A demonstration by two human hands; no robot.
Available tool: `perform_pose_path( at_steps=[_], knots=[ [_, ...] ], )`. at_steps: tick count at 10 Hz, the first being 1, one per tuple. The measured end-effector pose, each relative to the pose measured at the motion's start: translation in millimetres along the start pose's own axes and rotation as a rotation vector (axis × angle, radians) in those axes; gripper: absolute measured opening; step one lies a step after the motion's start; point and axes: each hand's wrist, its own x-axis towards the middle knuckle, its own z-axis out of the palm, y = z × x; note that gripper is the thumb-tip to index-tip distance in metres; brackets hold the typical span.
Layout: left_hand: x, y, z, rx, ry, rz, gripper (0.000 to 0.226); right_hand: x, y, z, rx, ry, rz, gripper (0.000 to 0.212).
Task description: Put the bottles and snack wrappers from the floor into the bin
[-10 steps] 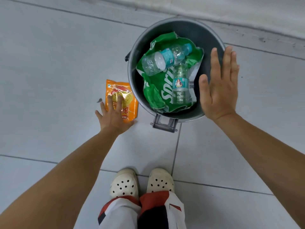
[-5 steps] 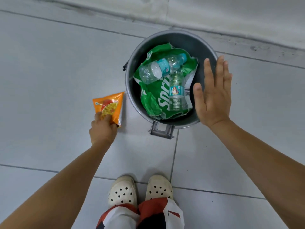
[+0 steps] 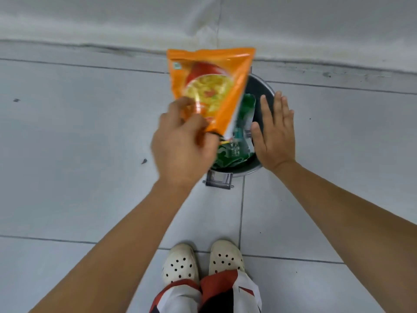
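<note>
The orange wrapper (image 3: 209, 86) is pinched by its lower corner in the left hand (image 3: 185, 145), fingers curled tight around the foil, and it's held up in the air over the near-left part of the bin (image 3: 266, 91). The right hand (image 3: 274, 132) is flat and spread wide with nothing in it, laid over the bin's right rim, probably to keep it steady.

To get this step done well, the wrapper should be carried a bit further right until it's clearly inside the rim, then lowered before it's let go. It's a light, floppy foil pouch, so if it's dropped from high up it could easily catch air and drift back onto the floor (image 3: 67, 143). A short drop onto the pile is safer. The right hand is best kept at the rim's edge so the opening isn't blocked.

Materials: the wrapper is glossy, crinkly film with a flat sealed top edge, wider at the top. The bin is round, grey metal, smooth inside, with a small hinged bracket (image 3: 218, 180) at its near edge. A green crumpled plastic wrapper (image 3: 234, 152) is seen inside; anything under it is mostly hidden. The floor is pale, smooth tile with thin grout lines.
</note>
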Motion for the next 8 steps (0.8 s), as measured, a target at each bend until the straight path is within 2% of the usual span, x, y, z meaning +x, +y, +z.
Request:
perform_pose_path(
  at_steps=[1, 2, 4, 6, 7, 8],
  knots=[
    [0.2, 13.6, 30.3, 0.203, -0.262, 0.107, 0.024, 0.6, 1.5, -1.1, 0.053, -0.005, 0.006, 0.065],
    [-11.6, 3.9, 43.3, 0.368, -0.457, 0.126, 0.037, -0.6, 3.8, -7.7, 0.084, -0.039, 0.023, 0.067],
    [-31.9, -2.9, 21.1, 0.418, -0.585, 0.136, 0.073, -10.0, -3.4, -39.4, -0.028, -0.104, 0.012, 0.075],
    [-7.3, 4.8, -40.9, 0.478, -0.406, 0.233, 0.083, -19.3, -36.9, -100.2, -0.251, -0.117, -0.065, 0.079],
    [32.2, 24.5, -92.9, 0.538, -0.298, 0.310, 0.081, -5.0, -62.3, -150.9, -0.298, -0.076, -0.104, 0.085],
    [81.7, 54.3, -149.1, 0.593, -0.175, 0.314, 0.081, 27.8, -92.5, -214.4, -0.335, -0.009, -0.106, 0.082]
  ],
)
